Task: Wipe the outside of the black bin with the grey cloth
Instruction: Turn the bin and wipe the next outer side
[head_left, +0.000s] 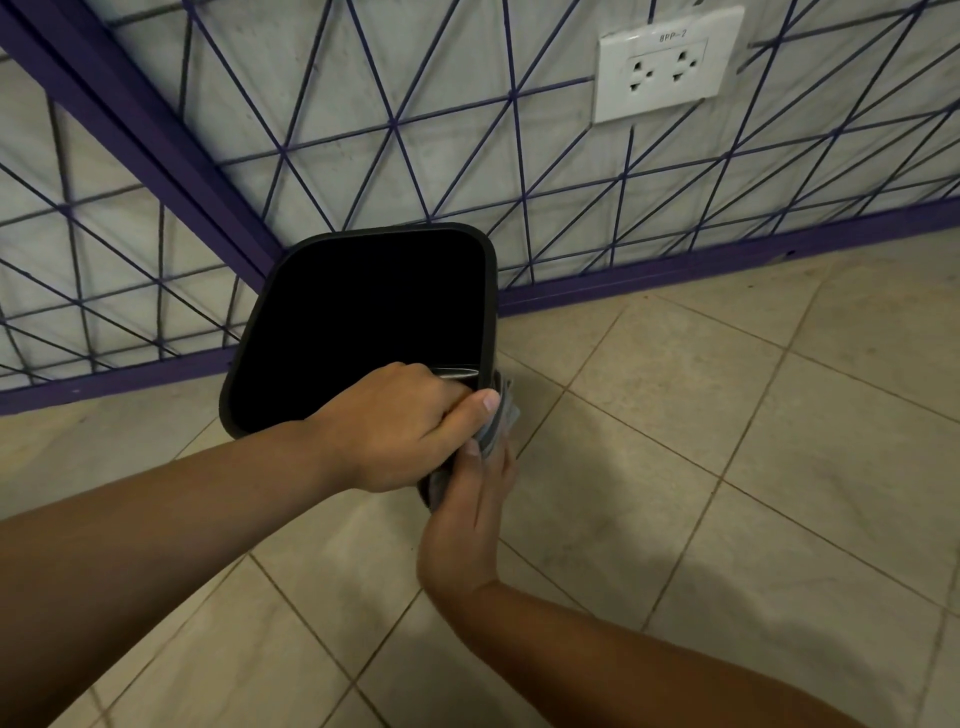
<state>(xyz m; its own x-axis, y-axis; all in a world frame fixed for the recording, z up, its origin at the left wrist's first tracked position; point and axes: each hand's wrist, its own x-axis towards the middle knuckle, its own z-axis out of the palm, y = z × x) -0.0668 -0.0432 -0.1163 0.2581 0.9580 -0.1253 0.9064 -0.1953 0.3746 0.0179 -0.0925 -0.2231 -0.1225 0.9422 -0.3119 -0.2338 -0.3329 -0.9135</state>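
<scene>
left hand (400, 426): curled over the near rim of the black bin (363, 317), fingers hooked inside, thumb lying outside along the right corner, gripping the rim. right hand (467, 512): just below the left one, fingers fairly straight, pressing the grey cloth (501, 421) flat against the bin's outer right wall near the front corner. the two hands sit close together, the left thumb just above the right fingertips.

the bin stands on the tiled floor (727, 467) in the corner, its mouth open toward the camera; its long axis runs from the mouth down to the floor, leaning slightly toward the viewer. whether the base rests fully on the tiles cannot be told.

hidden: the bin's interior reads as solid black, no detail. most of the outer walls are out of sight below the rim. only a bunched edge of cloth shows between thumb and fingers.

behind the bin, a purple wire grille (363, 130) fronts the wall; a white double socket (667, 65) sits upper right, its label blurred.
</scene>
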